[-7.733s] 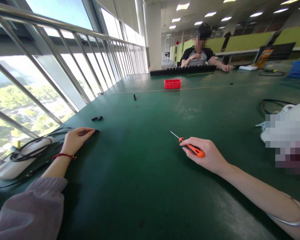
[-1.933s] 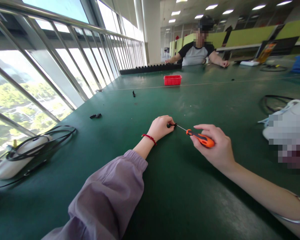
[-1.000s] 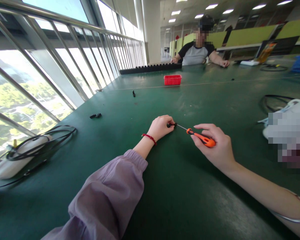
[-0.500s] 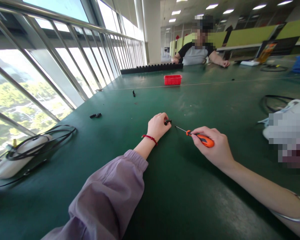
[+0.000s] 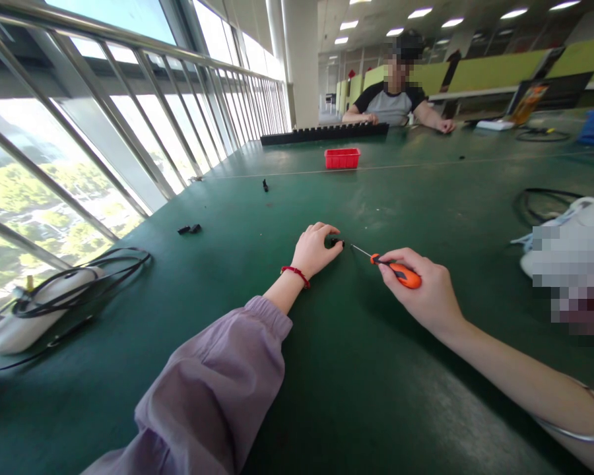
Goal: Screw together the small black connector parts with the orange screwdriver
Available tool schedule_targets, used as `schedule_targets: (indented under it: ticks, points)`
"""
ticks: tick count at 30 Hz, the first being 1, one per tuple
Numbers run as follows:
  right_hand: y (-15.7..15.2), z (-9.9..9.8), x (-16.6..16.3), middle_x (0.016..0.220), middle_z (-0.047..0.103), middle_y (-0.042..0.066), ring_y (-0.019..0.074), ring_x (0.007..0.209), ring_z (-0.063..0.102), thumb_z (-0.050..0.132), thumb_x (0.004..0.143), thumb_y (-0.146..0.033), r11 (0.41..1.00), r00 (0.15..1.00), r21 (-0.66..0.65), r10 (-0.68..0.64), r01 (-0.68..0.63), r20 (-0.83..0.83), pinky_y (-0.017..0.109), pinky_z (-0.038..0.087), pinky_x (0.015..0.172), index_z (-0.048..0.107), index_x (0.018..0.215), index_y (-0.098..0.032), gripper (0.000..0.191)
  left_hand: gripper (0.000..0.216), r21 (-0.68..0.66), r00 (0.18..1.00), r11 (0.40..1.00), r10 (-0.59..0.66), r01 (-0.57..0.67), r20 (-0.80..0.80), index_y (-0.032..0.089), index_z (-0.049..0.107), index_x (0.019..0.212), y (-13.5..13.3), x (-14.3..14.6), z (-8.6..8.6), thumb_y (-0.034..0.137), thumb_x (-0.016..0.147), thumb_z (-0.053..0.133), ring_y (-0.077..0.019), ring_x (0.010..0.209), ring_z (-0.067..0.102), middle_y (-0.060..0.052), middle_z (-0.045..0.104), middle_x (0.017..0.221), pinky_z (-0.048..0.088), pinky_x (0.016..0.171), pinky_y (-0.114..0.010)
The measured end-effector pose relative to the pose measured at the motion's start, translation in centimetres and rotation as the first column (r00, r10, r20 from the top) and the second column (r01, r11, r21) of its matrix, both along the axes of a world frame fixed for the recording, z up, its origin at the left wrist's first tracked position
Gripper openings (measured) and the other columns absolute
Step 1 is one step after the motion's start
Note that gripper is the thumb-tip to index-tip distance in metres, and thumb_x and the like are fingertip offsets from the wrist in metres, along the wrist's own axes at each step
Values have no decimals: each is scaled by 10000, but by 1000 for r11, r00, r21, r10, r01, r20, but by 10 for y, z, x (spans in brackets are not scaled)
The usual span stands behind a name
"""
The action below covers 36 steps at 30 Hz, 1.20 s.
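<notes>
Screwdriver (image 5: 408,276), gripped in the right hand (image 5: 429,289), points at the black part (image 5: 335,242), centre of the frame, inside the narrow finger curve of the left hand (image 5: 311,253); whether those fingers clamp it cannot be told, and a loose hold could let the tip (image 5: 353,247) skid into them. Green table (image 5: 212,270) fills the lower frame; railing (image 5: 129,45) lines the upper left, a person (image 5: 391,105) sits upper right.

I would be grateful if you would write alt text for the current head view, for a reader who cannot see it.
A right hand holds an orange-and-black screwdriver, pointed towards a small black part at the fingers of the left hand. Below is a green table, with a red bin farther back and another person at its far side.
</notes>
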State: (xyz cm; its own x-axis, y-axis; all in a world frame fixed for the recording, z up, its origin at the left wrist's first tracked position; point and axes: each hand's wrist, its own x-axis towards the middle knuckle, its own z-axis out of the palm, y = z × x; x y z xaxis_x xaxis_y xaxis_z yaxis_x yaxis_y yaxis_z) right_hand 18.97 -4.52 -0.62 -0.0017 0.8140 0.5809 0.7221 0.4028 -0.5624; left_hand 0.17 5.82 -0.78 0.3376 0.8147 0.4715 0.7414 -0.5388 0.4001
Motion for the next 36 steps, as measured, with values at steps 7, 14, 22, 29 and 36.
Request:
schedule_targets:
  ticks: [7,14,22,29,36]
  points:
    - [-4,3,0,761,686,23,157,611,584,563,807,-305,994,999,101,38,-35,-29,301,466,587,629,852,-209,125,119,-67,999,996,-51,50,-13,200,682,837,1,-2,0,261,799,588,-186,885,585,-22,672,880,468,833,-331]
    - [-6,6,-4,713,678,3,140,586,568,558,806,-269,983,998,167,68,-69,16,288,472,589,622,788,-220,82,63,-57,995,994,-92,89,-48,188,665,777,-3,1,4,183,748,609,-158,829,616,-15,672,865,484,767,-276]
    - [-4,3,-1,709,670,-3,133,572,560,572,809,-270,981,998,183,49,-56,41,265,452,560,623,815,-217,74,97,-14,990,996,-94,93,-110,183,656,777,-6,3,6,162,744,568,-152,805,616,-22,661,872,477,726,-254]
    - [-4,3,-2,729,671,8,149,598,590,564,805,-296,992,998,106,62,-64,17,287,468,585,616,830,-222,94,104,4,987,995,-102,103,-124,183,652,770,-7,4,6,158,741,555,-152,793,613,-25,656,878,469,697,-250]
    - [-5,7,-3,659,555,-19,152,586,546,630,735,-333,993,996,115,35,-25,-85,302,476,609,544,1024,-215,323,104,1,985,994,-112,114,-134,183,652,771,-8,4,7,154,737,559,-157,808,614,-27,660,881,473,714,-256]
